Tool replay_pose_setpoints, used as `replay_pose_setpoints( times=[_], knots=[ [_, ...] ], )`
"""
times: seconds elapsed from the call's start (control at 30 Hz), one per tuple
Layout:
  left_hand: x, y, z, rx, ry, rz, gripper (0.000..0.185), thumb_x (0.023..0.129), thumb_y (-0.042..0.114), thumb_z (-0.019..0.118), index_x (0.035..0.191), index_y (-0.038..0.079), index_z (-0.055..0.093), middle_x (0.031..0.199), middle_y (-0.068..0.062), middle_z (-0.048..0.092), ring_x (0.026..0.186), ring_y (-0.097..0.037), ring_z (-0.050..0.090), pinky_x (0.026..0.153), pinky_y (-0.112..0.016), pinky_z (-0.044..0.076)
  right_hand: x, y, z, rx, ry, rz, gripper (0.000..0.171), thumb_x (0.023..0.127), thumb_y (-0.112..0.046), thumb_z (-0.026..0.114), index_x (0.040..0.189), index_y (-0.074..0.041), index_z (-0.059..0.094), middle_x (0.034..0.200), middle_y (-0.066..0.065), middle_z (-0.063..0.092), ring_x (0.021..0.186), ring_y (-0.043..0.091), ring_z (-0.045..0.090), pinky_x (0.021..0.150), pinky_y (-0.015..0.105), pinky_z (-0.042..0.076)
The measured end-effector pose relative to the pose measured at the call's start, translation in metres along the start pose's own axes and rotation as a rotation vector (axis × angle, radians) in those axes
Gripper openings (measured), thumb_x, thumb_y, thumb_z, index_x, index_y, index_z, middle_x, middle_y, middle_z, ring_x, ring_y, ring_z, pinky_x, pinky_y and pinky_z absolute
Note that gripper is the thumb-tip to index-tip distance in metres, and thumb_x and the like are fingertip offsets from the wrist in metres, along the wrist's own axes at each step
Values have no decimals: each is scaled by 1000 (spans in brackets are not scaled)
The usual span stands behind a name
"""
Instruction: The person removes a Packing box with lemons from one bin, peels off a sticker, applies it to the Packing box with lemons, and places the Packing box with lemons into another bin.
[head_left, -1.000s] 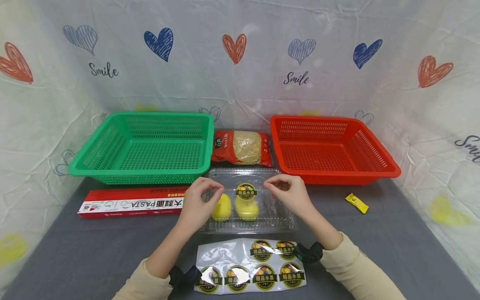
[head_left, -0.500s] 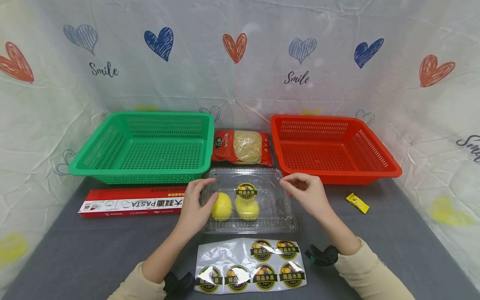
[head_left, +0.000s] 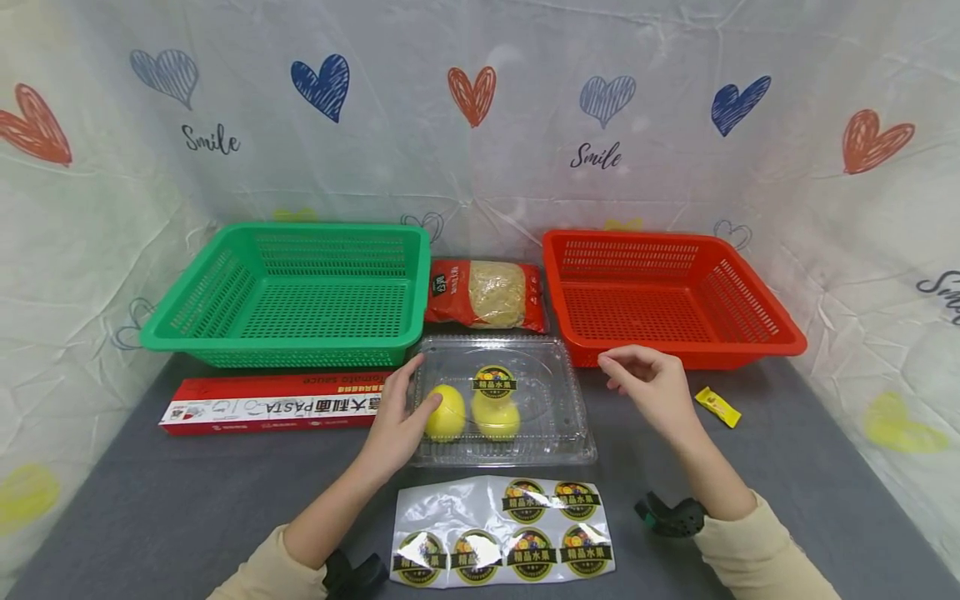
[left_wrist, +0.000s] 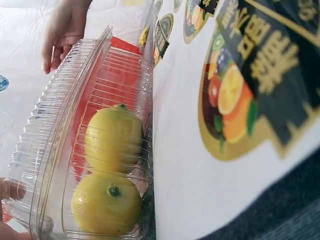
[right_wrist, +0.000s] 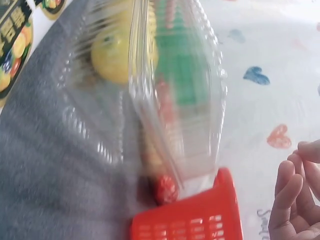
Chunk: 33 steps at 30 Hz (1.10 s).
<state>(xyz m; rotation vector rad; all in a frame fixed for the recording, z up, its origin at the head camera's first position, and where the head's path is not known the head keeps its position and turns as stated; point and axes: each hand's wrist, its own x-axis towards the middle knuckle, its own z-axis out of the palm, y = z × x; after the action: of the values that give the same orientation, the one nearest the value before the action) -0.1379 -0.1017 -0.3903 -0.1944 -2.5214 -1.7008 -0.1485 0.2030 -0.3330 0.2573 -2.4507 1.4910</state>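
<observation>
At table centre, between the green basket (head_left: 288,292) and the red basket (head_left: 667,296): a closed clear clamshell box (head_left: 501,402) with two lemons (head_left: 446,412) inside and one round fruit sticker (head_left: 494,382) on its lid; sticker sheet (head_left: 504,531) just in front. Left hand (head_left: 401,417) — fingers lightly curled against the box's left end, thumb along the near wall, steadying rather than pinching. Right hand (head_left: 654,385) — clear of the box, relaxed and loosely spread above the cloth near the red basket's front rim, holding nothing.

Handling, as judged: thin ribbed plastic, light, springy, slick and easily dented; loose lemons likely to roll and shift the weight. Best taken at both short ends under the rim, not by the lid's flat centre.

Against the view a second earlier: right hand withdrawn from above the lid toward the right; left hand shifted only slightly at the left end; box, lemons and sticker unmoved.
</observation>
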Motion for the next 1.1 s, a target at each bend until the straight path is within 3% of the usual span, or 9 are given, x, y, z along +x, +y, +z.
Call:
replay_pose_setpoints(
  times=[0.17,0.37,0.47,0.6,0.73,0.87,1.1],
  knots=[
    [1,-1,1,-28,-18,18,60,91,10,55,143,7,26,143,-18,23,131,-36,26,105,-49,24,0,25,-9,29,44,32,20,84,-11,66,97,5,66,75,-4,65,60,8,60,55,22,50],
    [1,-6,2,-98,-11,37,63,89,5,55,144,6,24,146,-14,22,135,-29,20,107,-45,20,-1,34,-18,56,78,79,27,85,-13,65,102,8,63,78,-6,66,66,5,61,58,19,50],
    [1,-8,3,-149,-17,28,64,89,3,54,145,7,23,148,-12,19,136,-26,16,108,-44,18,-1,43,-22,78,85,102,34,86,-21,64,106,6,62,87,6,67,72,7,63,61,20,51],
    [0,-11,4,-188,-32,14,67,88,2,53,146,10,20,151,-9,15,138,-23,11,109,-43,15,0,55,-29,200,112,162,37,85,-22,66,110,5,61,94,15,66,76,10,65,65,20,52],
    [-1,-15,5,-209,-52,-1,69,89,1,51,147,14,16,152,-7,9,139,-19,4,110,-44,12,0,59,-36,328,106,181,37,86,-20,64,112,7,59,92,6,68,78,9,65,68,20,52],
    [-1,-17,5,-233,-65,7,69,89,1,50,147,14,15,153,-7,4,139,-18,-1,110,-45,9,0,57,-42,492,101,225,26,86,-15,63,107,1,62,90,-3,68,82,8,64,71,20,51],
    [-2,-16,4,-250,-69,35,65,91,2,47,147,10,14,153,-9,5,139,-21,-2,109,-47,7,0,61,-49,701,123,328,16,85,-10,64,101,-8,66,91,-3,67,84,9,64,74,21,51]
  ],
)
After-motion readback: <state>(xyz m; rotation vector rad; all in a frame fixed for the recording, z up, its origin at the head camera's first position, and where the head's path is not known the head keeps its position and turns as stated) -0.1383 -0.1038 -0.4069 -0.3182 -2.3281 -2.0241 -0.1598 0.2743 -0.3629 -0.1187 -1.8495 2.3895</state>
